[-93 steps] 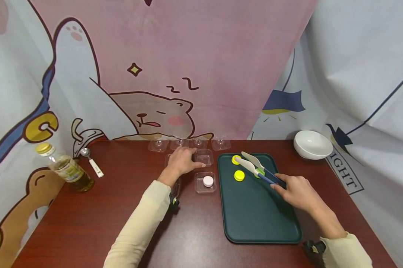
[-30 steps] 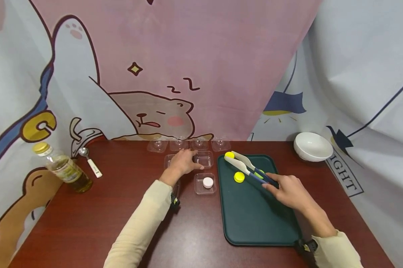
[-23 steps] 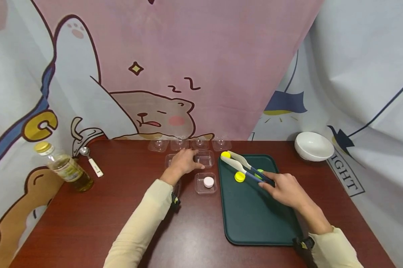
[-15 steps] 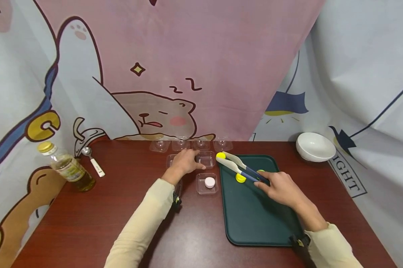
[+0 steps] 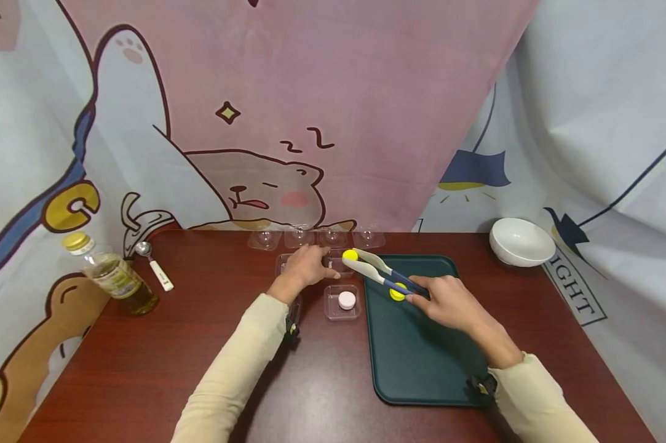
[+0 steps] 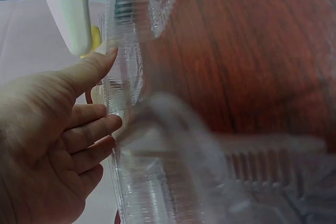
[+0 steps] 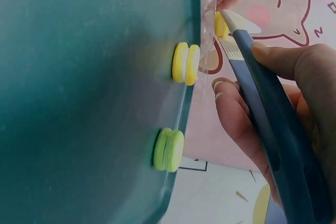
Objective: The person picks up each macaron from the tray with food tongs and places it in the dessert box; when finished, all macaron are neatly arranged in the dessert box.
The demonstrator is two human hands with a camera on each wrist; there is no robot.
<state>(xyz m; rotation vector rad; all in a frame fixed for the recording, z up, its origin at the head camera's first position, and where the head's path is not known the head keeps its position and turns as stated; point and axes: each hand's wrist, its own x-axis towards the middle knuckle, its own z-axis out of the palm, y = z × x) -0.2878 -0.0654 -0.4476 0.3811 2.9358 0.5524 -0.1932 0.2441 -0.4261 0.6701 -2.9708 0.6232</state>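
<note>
My right hand (image 5: 449, 301) grips blue-handled tongs (image 5: 366, 271), whose pale tips pinch a yellow macaron (image 5: 350, 255) over the back-right clear plastic container (image 5: 340, 271). My left hand (image 5: 305, 266) rests at the containers, thumb and fingers spread; in the left wrist view its thumb and fingertips touch the clear rims (image 6: 116, 103). A pale pink macaron (image 5: 346, 300) sits in the front-right container (image 5: 333, 315). Another yellow macaron (image 7: 186, 64) and a green macaron (image 7: 169, 150) lie on the dark green tray (image 5: 421, 363); the tongs and right hand hide the green one in the head view.
Several clear domed lids (image 5: 333, 237) line the table's back edge. A white bowl (image 5: 521, 242) stands at the back right. An oil bottle (image 5: 114, 277) and a white-handled measuring spoon (image 5: 158, 271) are at the left. A printed curtain (image 5: 366, 123) hangs behind.
Holding the yellow macaron, the tongs have moved left from the tray's back-left corner to over the back-right container. My right hand has followed; my left hand stays almost in place.
</note>
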